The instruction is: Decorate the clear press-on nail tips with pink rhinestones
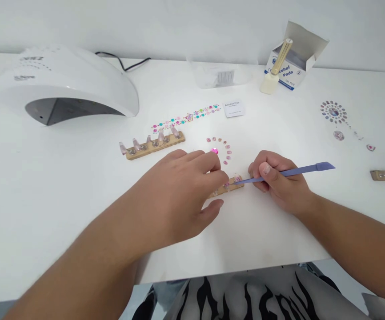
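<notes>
My right hand point(279, 182) is closed round a thin purple stick point(299, 171) with a flat, slanted end. Its narrow tip reaches left to a wooden nail stand point(235, 184) bearing false nails with small pink gems. Over the left part of that stand lies my left hand point(192, 191), thumb apart from the bent fingers; whether the fingertips grip the stand or a nail is hidden. Just beyond the hands, small pink gems point(227, 152) form an arc, with a larger bright pink gem point(214, 151) beside my left knuckles.
A white nail lamp point(79, 84) stands back left. Behind my left hand is another wooden stand with clear pink nails point(155, 146), then a colourful gem strip point(187, 118) and an alcohol pad point(234, 109). A bottle point(270, 82) and an open box point(290, 73) stand back right; gems point(333, 112) lie right.
</notes>
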The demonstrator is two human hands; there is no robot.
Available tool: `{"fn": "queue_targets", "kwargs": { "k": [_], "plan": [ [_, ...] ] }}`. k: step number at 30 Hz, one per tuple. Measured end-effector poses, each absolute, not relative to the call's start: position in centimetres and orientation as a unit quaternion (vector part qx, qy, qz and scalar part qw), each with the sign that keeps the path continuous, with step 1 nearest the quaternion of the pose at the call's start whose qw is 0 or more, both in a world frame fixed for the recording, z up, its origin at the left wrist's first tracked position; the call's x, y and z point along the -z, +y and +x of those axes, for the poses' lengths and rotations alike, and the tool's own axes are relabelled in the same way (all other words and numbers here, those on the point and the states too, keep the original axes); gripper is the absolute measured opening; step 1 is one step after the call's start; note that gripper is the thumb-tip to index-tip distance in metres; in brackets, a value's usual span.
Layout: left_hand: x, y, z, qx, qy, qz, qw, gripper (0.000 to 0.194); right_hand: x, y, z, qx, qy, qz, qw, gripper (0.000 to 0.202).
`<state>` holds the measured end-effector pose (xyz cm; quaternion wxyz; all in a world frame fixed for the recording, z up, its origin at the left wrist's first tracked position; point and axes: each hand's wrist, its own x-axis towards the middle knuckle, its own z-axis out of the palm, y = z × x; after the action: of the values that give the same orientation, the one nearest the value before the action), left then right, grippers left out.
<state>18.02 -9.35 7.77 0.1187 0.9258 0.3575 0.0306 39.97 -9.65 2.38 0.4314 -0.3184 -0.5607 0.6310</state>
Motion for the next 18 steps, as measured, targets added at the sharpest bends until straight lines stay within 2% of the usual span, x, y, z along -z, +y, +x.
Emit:
{"fn": "queue_targets", "kwargs": {
  "k": [18],
  "plan": [
    [-7.76,-9.35,18.07,-0.016,0.356,0.925,0.133,0.024,-2.62,-9.19,40.44,-0.626,-0.542,-0.345,0.442,0.038]
  ]
}}
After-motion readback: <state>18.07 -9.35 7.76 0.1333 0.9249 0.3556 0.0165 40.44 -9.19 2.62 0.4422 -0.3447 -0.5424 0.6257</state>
